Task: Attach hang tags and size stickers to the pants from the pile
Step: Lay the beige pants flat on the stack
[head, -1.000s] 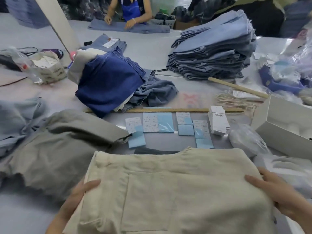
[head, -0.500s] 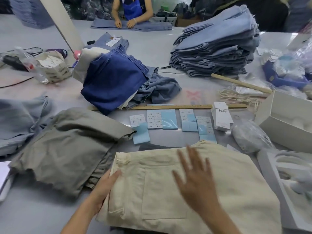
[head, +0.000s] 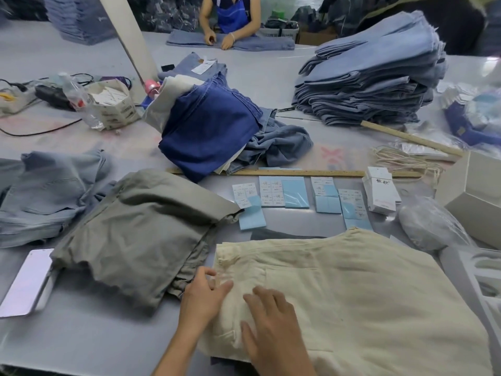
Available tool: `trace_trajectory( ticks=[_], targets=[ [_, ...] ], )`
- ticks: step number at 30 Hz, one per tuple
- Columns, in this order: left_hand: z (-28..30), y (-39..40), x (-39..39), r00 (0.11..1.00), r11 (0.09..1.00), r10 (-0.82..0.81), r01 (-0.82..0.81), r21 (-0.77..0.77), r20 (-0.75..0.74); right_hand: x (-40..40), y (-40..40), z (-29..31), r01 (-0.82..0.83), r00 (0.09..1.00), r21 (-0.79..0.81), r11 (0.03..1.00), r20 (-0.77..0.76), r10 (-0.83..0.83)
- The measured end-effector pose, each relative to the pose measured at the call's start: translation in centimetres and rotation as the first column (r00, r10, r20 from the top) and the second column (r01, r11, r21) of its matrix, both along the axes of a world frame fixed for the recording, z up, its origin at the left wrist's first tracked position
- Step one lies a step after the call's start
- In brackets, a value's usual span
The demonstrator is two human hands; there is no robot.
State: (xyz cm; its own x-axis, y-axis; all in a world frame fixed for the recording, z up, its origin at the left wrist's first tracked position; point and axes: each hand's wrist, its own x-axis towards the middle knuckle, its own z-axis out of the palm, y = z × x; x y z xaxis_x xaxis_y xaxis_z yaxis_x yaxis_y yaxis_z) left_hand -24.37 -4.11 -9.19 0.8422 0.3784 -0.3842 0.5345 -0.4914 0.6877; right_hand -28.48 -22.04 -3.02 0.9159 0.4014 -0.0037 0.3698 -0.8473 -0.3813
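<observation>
Nearest us, the cream pants [head: 352, 299] lie flat on the grey surface [head: 81, 340]. Our left hand [head: 202, 298] rests at their left edge, fingers loosely spread; our right hand [head: 273, 324] lies flat on the fabric, fingers apart. Beyond sit blue size stickers [head: 284, 192], then a wooden ruler [head: 271, 172], then stacked denim pants [head: 366, 77].

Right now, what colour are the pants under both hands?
Cream pants, plain, shown best in the head view.
</observation>
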Motion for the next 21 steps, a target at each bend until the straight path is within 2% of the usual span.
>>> trace_trajectory(
  ticks=[3, 4, 7, 9, 10, 11, 13, 15, 16, 18, 19, 20, 21],
  targets=[
    [2.0, 0.4, 0.8, 0.999, 0.999, -0.033, 0.033, 0.028, 0.0, -0.3, 1.7, 0.3, 0.016, 0.998, 0.05, 0.999, -0.058, -0.013],
    [2.8, 0.3, 0.9, 0.998, 0.999, -0.036, 0.035, 0.037, 0.048, 0.0, 1.7, 0.4, 0.046, 0.995, 0.077, 0.996, -0.096, -0.039],
    [6.7, -1.4, 0.6, 0.964, 0.997, -0.055, 0.068, -0.04, 0.259, 1.0, 2.1, 2.0, 0.215, 0.93, 0.287, 0.933, -0.351, -0.107],
    [9.4, -3.6, 0.4, 0.924, 0.975, -0.161, 0.203, -0.087, 0.348, 1.6, 2.4, 3.2, 0.418, 0.811, 0.465, 0.781, -0.578, -0.09],
    [10.3, -4.6, 0.3, 0.904, 0.949, -0.247, 0.299, -0.103, 0.349, 2.0, 2.1, 3.3, 0.512, 0.77, 0.477, 0.714, -0.624, -0.135],
    [10.8, -5.5, 0.1, 0.88, 0.916, -0.335, 0.388, -0.104, 0.338, 2.5, 1.6, 3.2, 0.637, 0.709, 0.495, 0.591, -0.677, -0.198],
    [11.2, -6.5, -0.6, 0.831, 0.877, -0.436, 0.478, -0.043, 0.344, 3.1, 0.4, 3.7, 0.791, 0.585, 0.499, 0.354, -0.786, -0.2],
    [10.6, -6.1, -1.3, 0.789, 0.932, -0.347, 0.35, 0.094, 0.507, 3.5, -0.7, 4.1, 0.845, 0.511, 0.476, 0.242, -0.852, -0.11],
    [9.8, -5.5, -1.4, 0.764, 0.957, -0.289, 0.222, 0.185, 0.577, 3.7, -1.2, 4.3, 0.854, 0.495, 0.464, 0.235, -0.864, -0.094],
    [7.5, -3.6, -1.0, 0.811, 0.938, -0.214, 0.014, 0.348, 0.545, 4.3, -1.9, 4.8, 0.852, 0.498, 0.469, 0.233, -0.863, -0.088],
    [6.2, -2.4, -0.5, 0.866, 0.94, -0.158, -0.014, 0.34, 0.474, 4.5, -2.2, 5.0, 0.849, 0.506, 0.475, 0.231, -0.858, -0.094],
    [5.2, -1.2, 0.0, 0.917, 0.968, -0.083, -0.019, 0.25, 0.389, 4.7, -2.3, 5.2, 0.839, 0.525, 0.492, 0.234, -0.845, -0.105],
    [4.3, -0.1, 0.4, 0.955, 0.996, -0.038, 0.012, 0.089, 0.293, 4.9, -2.5, 5.5, 0.831, 0.537, 0.501, 0.242, -0.836, -0.115]
  ],
)
